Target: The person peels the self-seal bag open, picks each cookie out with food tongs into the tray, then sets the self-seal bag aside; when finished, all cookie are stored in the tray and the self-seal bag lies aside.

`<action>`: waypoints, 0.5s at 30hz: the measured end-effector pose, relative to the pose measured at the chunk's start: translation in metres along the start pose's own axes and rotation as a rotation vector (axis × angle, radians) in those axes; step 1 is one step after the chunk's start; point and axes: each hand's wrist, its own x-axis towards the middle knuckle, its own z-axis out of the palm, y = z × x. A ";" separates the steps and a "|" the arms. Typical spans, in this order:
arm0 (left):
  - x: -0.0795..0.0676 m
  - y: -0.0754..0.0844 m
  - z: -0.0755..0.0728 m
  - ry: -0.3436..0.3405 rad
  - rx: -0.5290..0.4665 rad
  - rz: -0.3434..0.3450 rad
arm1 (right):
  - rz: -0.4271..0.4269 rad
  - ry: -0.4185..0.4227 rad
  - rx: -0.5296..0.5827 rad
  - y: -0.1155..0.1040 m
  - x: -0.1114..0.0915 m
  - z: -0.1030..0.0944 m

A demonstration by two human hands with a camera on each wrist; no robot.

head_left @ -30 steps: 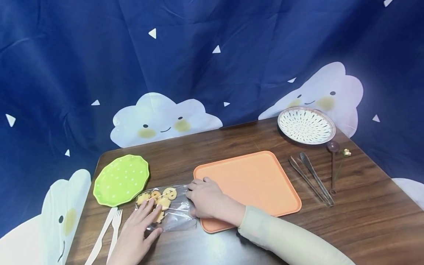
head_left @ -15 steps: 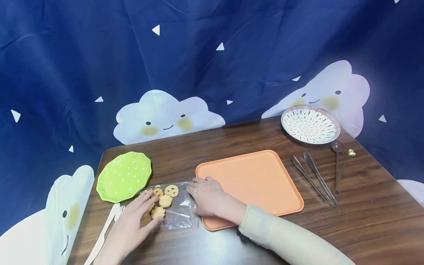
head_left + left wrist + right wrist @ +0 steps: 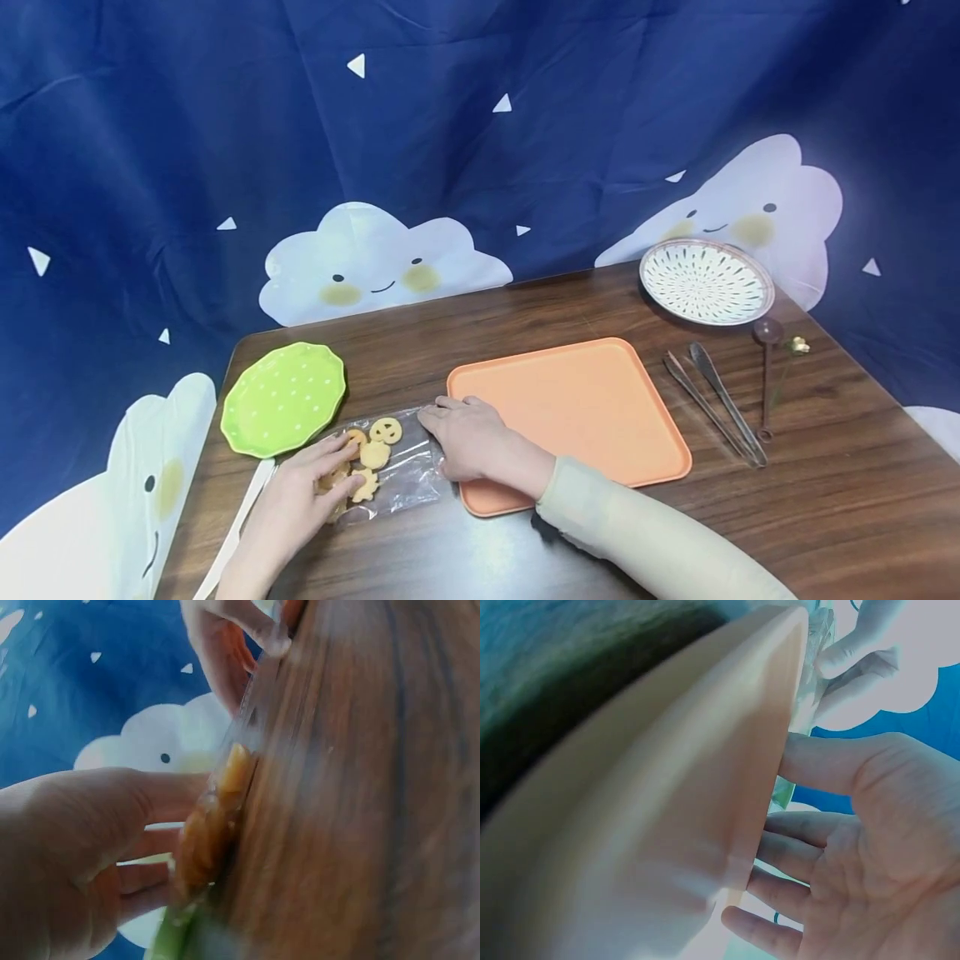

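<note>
A clear plastic bag (image 3: 412, 471) lies flat left of the orange tray (image 3: 577, 408). Several pale cookies (image 3: 375, 454), one with a cut-out face, are gathered in its left half. My left hand (image 3: 300, 487) rests on that cookie end, fingers spread and partly covering the cookies. In the left wrist view, the left thumb and fingers (image 3: 150, 840) lie against the bulging cookies. My right hand (image 3: 472, 437) rests over the bag's right end beside the tray's left edge. The right wrist view shows its fingers (image 3: 795, 855) extended and spread along the tray rim.
A green dotted plate (image 3: 285, 400) stands at the back left, a white knife (image 3: 236, 529) below it. To the right lie metal tongs (image 3: 716, 404), a brown spoon (image 3: 767, 375) and a small flower (image 3: 799, 345). A patterned plate (image 3: 707, 282) sits at the far right corner.
My left hand has shifted slightly over the cookie end and now hides the white fork. The cookies inside the bag have moved a little. My right hand stays at the bag's right end.
</note>
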 end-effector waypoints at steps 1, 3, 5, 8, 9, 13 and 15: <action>0.000 -0.001 0.001 0.018 -0.013 0.004 | 0.003 -0.004 0.007 0.000 0.000 0.000; 0.000 -0.005 0.003 0.056 -0.044 0.025 | 0.005 -0.007 0.021 0.001 -0.001 -0.001; 0.000 -0.009 0.003 0.073 -0.077 0.042 | 0.008 -0.010 0.031 0.001 0.000 0.000; 0.000 -0.015 0.002 0.063 -0.100 0.024 | 0.008 -0.010 0.044 0.002 0.001 0.002; -0.001 -0.017 0.001 0.057 -0.111 0.013 | 0.008 -0.010 0.049 0.003 0.001 0.002; -0.003 -0.022 -0.001 0.058 -0.159 -0.019 | 0.010 -0.008 0.060 0.003 0.003 0.005; -0.003 -0.022 0.000 0.071 -0.190 -0.024 | 0.010 -0.011 0.065 0.003 0.003 0.006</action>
